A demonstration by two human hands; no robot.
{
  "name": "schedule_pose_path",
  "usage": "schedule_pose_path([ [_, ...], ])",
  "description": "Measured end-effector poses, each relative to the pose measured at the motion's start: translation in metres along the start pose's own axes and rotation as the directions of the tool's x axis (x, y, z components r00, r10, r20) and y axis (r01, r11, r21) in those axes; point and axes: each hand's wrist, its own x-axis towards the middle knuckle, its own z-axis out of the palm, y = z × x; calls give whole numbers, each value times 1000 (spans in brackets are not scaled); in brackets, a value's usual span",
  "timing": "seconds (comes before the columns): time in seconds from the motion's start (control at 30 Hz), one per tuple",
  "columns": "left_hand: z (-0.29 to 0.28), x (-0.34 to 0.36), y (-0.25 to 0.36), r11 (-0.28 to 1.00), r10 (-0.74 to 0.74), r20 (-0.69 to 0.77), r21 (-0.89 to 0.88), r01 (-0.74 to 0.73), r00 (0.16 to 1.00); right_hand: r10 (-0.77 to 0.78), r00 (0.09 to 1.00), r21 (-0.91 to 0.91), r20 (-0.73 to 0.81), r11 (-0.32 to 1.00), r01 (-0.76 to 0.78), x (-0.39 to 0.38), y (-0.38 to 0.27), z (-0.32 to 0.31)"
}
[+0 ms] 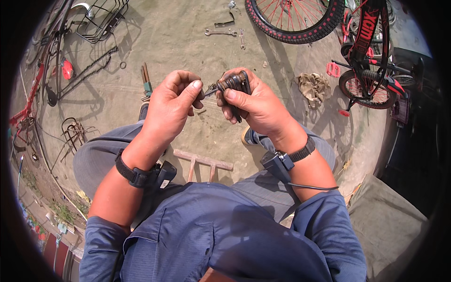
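Between my hands, over the ground in front of me, is a dark, greasy metal piece (236,83) with ring-like ridges and a looped end. My right hand (260,105) is closed round it, thumb pressed along its near side. A dark end sticks out below those fingers. My left hand (171,105) is closed in a pinch, thumb against the forefinger, at a thin dark rod that runs toward the piece. What exactly the left fingertips grip is mostly hidden. Black straps with small devices circle both wrists.
Ahead lie an open-end wrench (221,33) and pliers (146,81) with green on them. A bicycle wheel (296,38) and frame (369,35) stand at far right, near a crumpled cloth (313,89). A chain (87,73) and wire basket (104,21) lie left; a wooden stool (204,160) is between my knees.
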Motion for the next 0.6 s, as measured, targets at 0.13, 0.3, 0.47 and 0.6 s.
schedule_pose_path([
  [0.13, 3, -7, 2, 995, -99, 168, 27, 95, 981, -63, 997, 54, -54, 996, 66, 2, -1, -4],
  [0.3, 3, -11, 5, 997, -76, 277, 2, 78, 958, -115, 988, -17, -104, 993, 114, 4, 3, -6],
  [0.47, 5, -14, 5, 995, -37, 230, -78, 56, 972, -108, 987, -28, -118, 994, 105, 4, 4, -6],
  [0.6, 8, -13, 1, 989, 127, 91, 66, -133, 988, -66, 993, -3, -95, 998, 66, 4, 5, -5],
])
